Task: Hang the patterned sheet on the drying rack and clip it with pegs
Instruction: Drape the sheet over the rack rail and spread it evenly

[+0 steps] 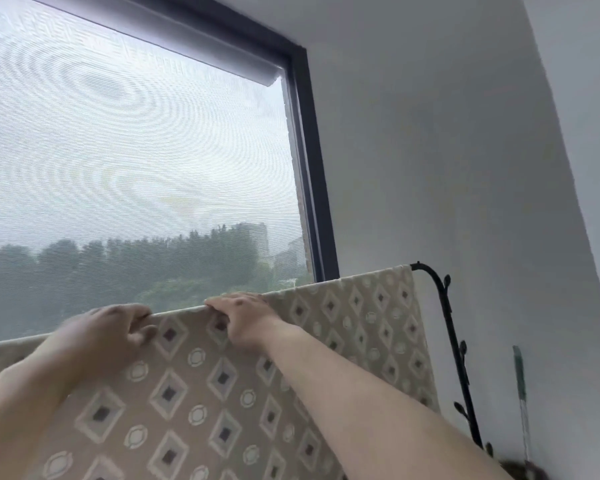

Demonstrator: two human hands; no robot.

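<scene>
Patterned sheet (194, 393) drapes black rack (453, 341) by window (118, 150), left hand (108, 327) and right hand (246, 320) holding its top.

Nothing could be read anywhere in the frame: no text, label, brand, number or sign. The patterned sheet (194, 382) across the lower half bore only diamonds and rings. The green strip (518, 372) at the lower right was too blurred to show any marking.
</scene>
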